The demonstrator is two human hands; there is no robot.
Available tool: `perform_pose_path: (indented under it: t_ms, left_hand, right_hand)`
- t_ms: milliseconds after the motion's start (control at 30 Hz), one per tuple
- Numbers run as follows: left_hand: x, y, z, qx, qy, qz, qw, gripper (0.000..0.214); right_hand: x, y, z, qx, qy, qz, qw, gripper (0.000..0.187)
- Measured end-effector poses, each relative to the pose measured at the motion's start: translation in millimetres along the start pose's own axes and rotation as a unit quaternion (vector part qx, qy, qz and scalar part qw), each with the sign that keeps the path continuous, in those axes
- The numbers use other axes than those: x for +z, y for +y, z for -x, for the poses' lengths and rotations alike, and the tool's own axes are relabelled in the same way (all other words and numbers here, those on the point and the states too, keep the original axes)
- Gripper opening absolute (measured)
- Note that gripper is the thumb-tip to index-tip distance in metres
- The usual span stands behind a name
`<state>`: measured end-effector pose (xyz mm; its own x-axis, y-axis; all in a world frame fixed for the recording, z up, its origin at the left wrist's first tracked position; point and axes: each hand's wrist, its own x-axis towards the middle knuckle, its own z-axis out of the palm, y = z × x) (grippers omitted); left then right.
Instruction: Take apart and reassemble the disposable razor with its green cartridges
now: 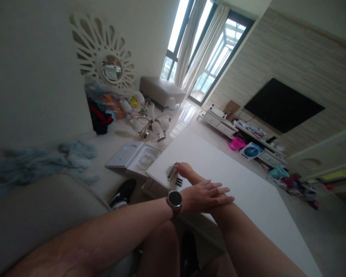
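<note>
My left hand (209, 197), with a round dark-faced watch (174, 200) at its wrist, lies across my right forearm with the fingers stretched out and holds nothing. Beyond it, my right hand (186, 171) reaches over the near corner of a white table (202, 154). Its fingers are closed at the upper end of a slim silver-and-dark object (171, 173), whose kind I cannot make out. Several small black pieces (178, 181) lie on the table just below that hand. The undersides of the right fingers are hidden.
An opened white box (142, 157) stands on the floor by the table. Past it is a chandelier (152, 123) with white shades, near a grey bench (160, 90). A low white cabinet (219, 123) runs under the television (284, 105). The sofa (46, 215) is at left.
</note>
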<state>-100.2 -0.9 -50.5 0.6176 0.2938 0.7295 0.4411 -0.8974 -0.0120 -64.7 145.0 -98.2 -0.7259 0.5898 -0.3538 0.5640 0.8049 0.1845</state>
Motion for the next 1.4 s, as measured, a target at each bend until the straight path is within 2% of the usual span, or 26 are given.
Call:
perform_pose_path:
  t_ms: [300, 633, 800, 967, 1167, 1400]
  left_hand:
    - [1.2, 2, 1, -0.004, 0.012, 0.008, 1.0, 0.046]
    - [2.0, 0, 1, -0.009, -0.012, 0.02, 1.0, 0.045]
    - [-4.5, 1, -2, -0.001, -0.023, 0.04, 0.999, 0.048]
    - [-9.8, 3, -6, 0.01, -0.022, 0.053, 0.998, 0.05]
    - [-13.1, 4, -5, 0.037, -0.042, 0.082, 0.995, 0.061]
    - [-11.0, 3, -5, 0.035, -0.039, 0.073, 0.996, 0.052]
  right_hand:
    - [4, -6, -6, -0.066, 0.032, 0.038, 0.997, 0.029]
    - [10, -4, -14, -0.09, 0.043, 0.032, 0.994, 0.028]
    - [7, -2, -9, -0.09, 0.06, 0.03, 0.994, 0.031]
    - [6, 11, 7, -0.092, 0.074, 0.03, 0.993, 0.032]
    - [15, 22, 24, -0.105, 0.088, 0.02, 0.99, 0.044]
    - [17, 12, 21, -0.149, 0.082, 0.0, 0.985, 0.061]
